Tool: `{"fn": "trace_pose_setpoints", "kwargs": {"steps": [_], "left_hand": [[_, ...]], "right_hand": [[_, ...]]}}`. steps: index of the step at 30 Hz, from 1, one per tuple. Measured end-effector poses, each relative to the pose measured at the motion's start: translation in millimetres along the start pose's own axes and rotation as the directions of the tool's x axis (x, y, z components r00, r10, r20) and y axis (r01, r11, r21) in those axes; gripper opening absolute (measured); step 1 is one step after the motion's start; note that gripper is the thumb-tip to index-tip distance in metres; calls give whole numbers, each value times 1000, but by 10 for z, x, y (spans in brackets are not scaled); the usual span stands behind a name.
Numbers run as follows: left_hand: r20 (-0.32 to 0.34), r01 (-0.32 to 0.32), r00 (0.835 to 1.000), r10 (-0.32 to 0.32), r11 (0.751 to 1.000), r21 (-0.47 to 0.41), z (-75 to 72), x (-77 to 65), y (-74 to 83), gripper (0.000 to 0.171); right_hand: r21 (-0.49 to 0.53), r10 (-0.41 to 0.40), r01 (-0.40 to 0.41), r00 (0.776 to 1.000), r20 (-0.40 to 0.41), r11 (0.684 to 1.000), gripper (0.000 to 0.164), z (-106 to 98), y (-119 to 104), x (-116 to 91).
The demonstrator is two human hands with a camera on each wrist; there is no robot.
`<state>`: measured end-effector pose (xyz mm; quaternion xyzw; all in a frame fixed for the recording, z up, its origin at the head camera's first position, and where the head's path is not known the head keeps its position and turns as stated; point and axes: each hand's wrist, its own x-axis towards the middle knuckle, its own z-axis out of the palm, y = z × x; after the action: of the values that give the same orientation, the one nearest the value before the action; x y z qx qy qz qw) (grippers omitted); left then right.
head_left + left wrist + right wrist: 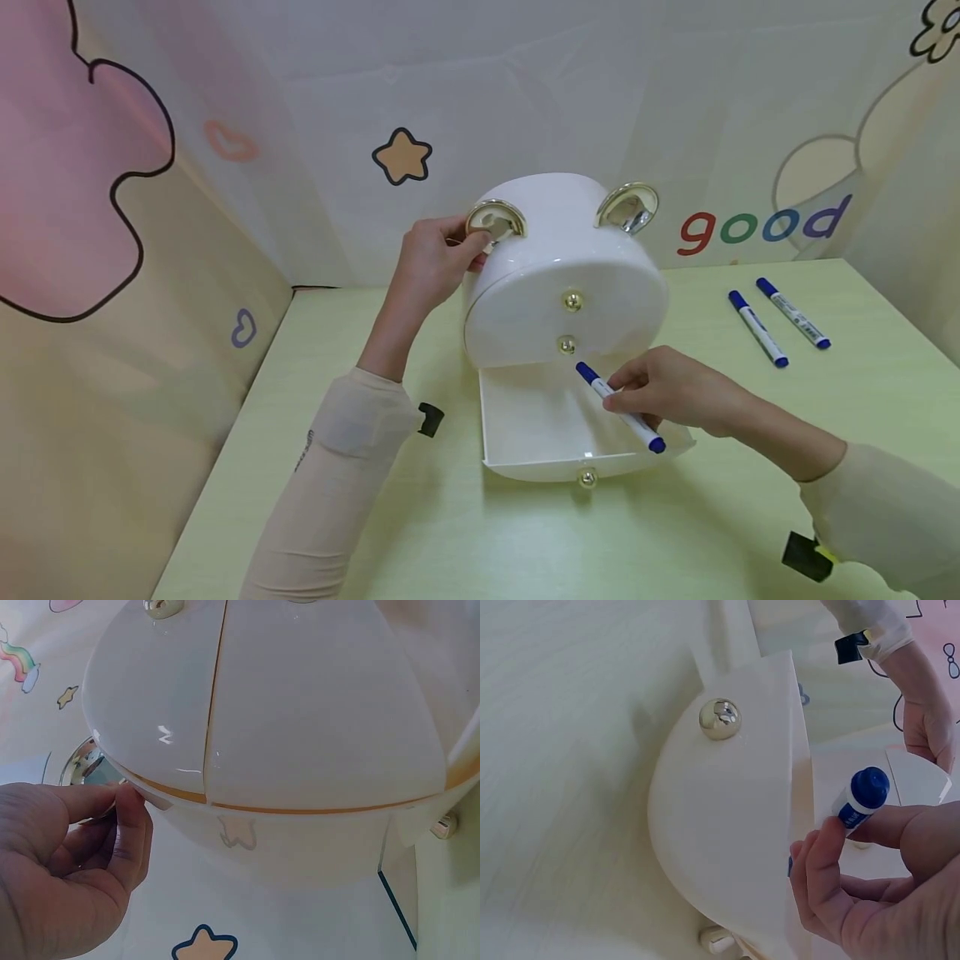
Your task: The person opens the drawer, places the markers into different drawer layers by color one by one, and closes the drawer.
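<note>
A white rounded storage box (547,267) with gold knobs and two gold ears stands on the table, its bottom drawer (525,417) pulled out at the front. My left hand (431,262) pinches the gold ear (497,218) on the box's left side; in the left wrist view that ear is partly behind the fingers. Over the right part of the drawer, my right hand (678,392) holds a white marker (641,429) with blue ends between thumb and fingers. The marker is tilted, one blue end (870,787) facing the right wrist view.
Two more blue-ended markers, one nearer (759,329) and one farther right (795,315), lie on the pale table (420,533) to the right of the box. A printed curtain (322,108) hangs behind and at the sides.
</note>
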<state>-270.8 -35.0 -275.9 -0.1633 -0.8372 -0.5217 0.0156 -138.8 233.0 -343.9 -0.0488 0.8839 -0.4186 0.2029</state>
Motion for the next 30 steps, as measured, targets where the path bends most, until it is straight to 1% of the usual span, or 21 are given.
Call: {"fn": "trace_pose_setpoints", "kwargs": {"steps": [4, 11, 15, 23, 30], "left_hand": [[-3, -4, 1000, 4, 1000, -2, 1, 3, -1, 19], [-6, -6, 1000, 6, 1000, 0, 4, 2, -6, 20], [-3, 6, 1000, -6, 1000, 2, 6, 0, -1, 21], [-3, 5, 1000, -5, 1000, 2, 12, 2, -2, 20], [-4, 11, 1000, -11, 1000, 9, 7, -14, 18, 20]], "right_hand": [[20, -14, 15, 1000, -28, 1000, 31, 53, 6, 63], [51, -58, 60, 997, -47, 997, 28, 123, -6, 135], [58, -58, 62, 996, -61, 996, 28, 161, -26, 174], [72, -46, 52, 995, -85, 996, 27, 223, -35, 242], [87, -61, 73, 990, -126, 994, 25, 280, -33, 277]]}}
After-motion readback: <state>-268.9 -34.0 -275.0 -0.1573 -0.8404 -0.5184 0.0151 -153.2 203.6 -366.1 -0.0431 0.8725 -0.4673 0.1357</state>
